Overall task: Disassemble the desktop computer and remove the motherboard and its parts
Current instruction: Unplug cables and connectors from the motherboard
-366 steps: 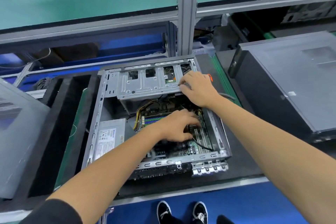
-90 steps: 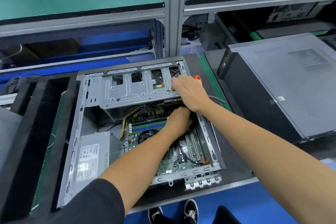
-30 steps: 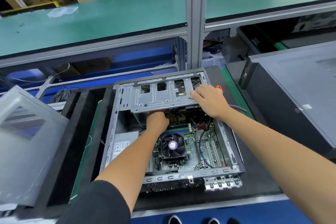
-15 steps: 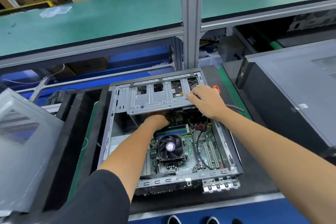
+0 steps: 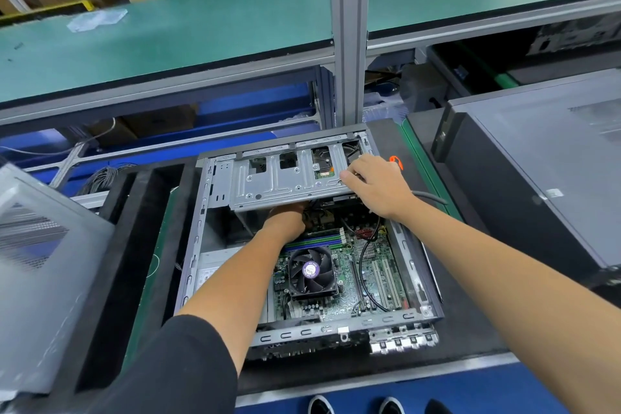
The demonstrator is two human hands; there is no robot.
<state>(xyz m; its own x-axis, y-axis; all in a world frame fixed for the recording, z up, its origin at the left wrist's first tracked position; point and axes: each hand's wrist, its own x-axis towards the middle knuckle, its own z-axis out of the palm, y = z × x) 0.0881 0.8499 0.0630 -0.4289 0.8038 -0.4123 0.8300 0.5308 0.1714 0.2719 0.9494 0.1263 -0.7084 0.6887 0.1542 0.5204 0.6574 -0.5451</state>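
An open desktop case (image 5: 408, 319) lies on its side on the black mat in front of me. Inside it sits the green motherboard (image 5: 349, 292) with a black CPU fan (image 5: 311, 270), RAM sticks and a loose black cable (image 5: 363, 265). A grey metal drive cage (image 5: 268, 183) spans the far end of the case. My left hand (image 5: 285, 217) reaches under the cage's near edge, and its fingers are hidden there. My right hand (image 5: 373, 183) rests on top of the cage's right end with its fingers bent over the metal.
A closed black computer case (image 5: 537, 171) lies to the right. A removed grey side panel (image 5: 37, 265) leans at the left. The power supply (image 5: 208, 265) sits in the case's left part. An orange-handled tool (image 5: 396, 161) lies just beyond my right hand. Green shelves stand behind.
My left hand moved from the board's right side to under the middle of the drive cage, uncovering the CPU fan. My right hand stayed on the cage's right end.
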